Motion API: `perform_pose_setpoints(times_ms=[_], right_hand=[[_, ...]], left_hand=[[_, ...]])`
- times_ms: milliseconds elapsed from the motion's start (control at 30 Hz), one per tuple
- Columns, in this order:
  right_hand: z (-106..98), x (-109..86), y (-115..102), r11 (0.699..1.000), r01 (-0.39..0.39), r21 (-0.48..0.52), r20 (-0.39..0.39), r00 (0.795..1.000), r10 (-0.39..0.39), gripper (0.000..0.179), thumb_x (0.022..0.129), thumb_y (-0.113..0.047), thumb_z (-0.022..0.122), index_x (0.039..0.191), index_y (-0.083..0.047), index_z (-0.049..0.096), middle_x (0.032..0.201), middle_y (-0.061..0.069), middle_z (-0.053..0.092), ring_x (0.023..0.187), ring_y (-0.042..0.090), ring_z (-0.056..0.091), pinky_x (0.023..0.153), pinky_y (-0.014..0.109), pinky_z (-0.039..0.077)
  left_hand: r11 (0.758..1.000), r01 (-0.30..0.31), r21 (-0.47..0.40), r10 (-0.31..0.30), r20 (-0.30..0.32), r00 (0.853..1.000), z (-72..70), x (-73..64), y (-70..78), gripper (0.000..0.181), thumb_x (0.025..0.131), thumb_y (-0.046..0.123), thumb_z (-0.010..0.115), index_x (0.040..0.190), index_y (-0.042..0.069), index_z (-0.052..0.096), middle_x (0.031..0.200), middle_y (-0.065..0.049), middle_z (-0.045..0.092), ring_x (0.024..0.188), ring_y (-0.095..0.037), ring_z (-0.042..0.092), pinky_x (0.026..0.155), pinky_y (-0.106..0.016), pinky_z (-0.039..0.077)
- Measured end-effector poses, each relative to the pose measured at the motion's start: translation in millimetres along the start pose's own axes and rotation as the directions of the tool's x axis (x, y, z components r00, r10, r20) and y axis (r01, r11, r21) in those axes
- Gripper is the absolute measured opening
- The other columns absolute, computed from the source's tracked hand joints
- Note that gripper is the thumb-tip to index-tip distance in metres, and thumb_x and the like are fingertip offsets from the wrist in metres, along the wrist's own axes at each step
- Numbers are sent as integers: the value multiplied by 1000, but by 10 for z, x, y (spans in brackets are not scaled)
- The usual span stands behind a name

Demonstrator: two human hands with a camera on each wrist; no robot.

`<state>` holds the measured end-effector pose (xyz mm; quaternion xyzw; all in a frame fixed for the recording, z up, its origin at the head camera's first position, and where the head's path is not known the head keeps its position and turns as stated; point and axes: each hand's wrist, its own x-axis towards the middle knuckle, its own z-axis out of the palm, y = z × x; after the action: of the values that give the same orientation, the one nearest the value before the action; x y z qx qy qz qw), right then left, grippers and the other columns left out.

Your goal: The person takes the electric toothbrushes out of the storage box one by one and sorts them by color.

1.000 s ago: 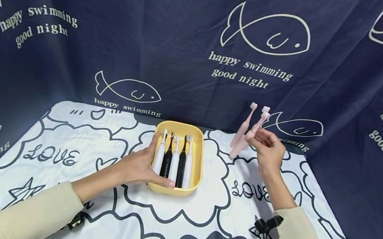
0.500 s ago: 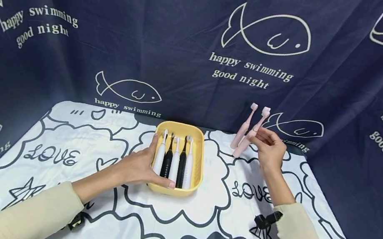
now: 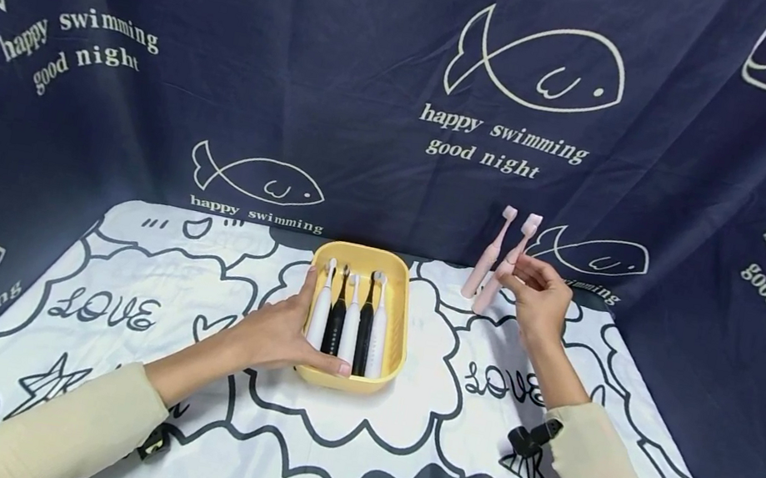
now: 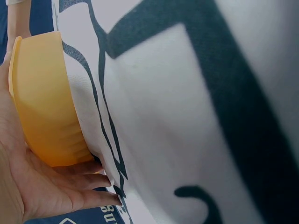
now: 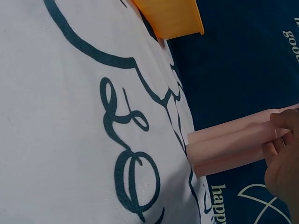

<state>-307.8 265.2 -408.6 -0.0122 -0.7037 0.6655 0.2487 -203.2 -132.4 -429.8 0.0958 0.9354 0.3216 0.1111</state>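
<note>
The right hand (image 3: pixel 541 304) pinches a front pink electric toothbrush (image 3: pixel 493 288) between thumb and fingers at the upper part of its handle; thumb and fingertips are clamped on it. This toothbrush stands nearly upright, brush head at the top and leaning slightly to the right, with its lower end at the tablecloth (image 3: pixel 404 433). A left pink electric toothbrush (image 3: pixel 481 269) stands just beside it at a similar tilt, near the rear edge of the table surface. The right wrist view shows three pink handles in a close row; in the head view, two of the brush heads overlap above the right hand. The left hand (image 3: pixel 279 336) rests against the left front corner of a yellow tray (image 3: pixel 369 386): the thumb lies across the front rim, the other fingers extend along the left wall, and thumb and forefinger are spread well apart. The tray is at the middle of the table surface, well apart from the pink toothbrushes. It contains five electric toothbrushes side by side, heads toward the rear. From left to right they are: first white toothbrush (image 3: pixel 320 317), first black toothbrush (image 3: pixel 334 328), second white toothbrush (image 3: pixel 349 331), second black toothbrush (image 3: pixel 362 337) and third white toothbrush (image 3: pixel 377 340). A bare strip of tray floor lies along the right wall. A navy curtain (image 3: pixel 375 102) printed with fish outlines and lettering stands behind the table.
</note>
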Motion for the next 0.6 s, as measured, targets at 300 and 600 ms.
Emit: perform_pose_setpoints(times_ms=[300, 600], right_hand=[[-2, 10, 54, 999, -19, -32, -9, 1000, 18, 42, 90, 12, 86, 131, 10, 75, 95, -21, 80, 92, -4, 77, 84, 11, 60], [-54, -20, 136, 989, -73, -128, -3, 997, 73, 46, 90, 7, 89, 133, 7, 75, 91, -25, 76, 89, -8, 74, 82, 8, 57]], left_hand=[[1000, -10, -5, 10, -4, 1000, -1, -3, -5, 180, 58, 95, 92, 181, 22, -17, 178, -25, 44, 134, -34, 69, 110, -54, 57], [1000, -10, -7, 10, 2, 1000, 2, 1, -13, 179, 59, 95, 91, 181, 24, -18, 178, -25, 44, 135, -34, 68, 111, -54, 56]])
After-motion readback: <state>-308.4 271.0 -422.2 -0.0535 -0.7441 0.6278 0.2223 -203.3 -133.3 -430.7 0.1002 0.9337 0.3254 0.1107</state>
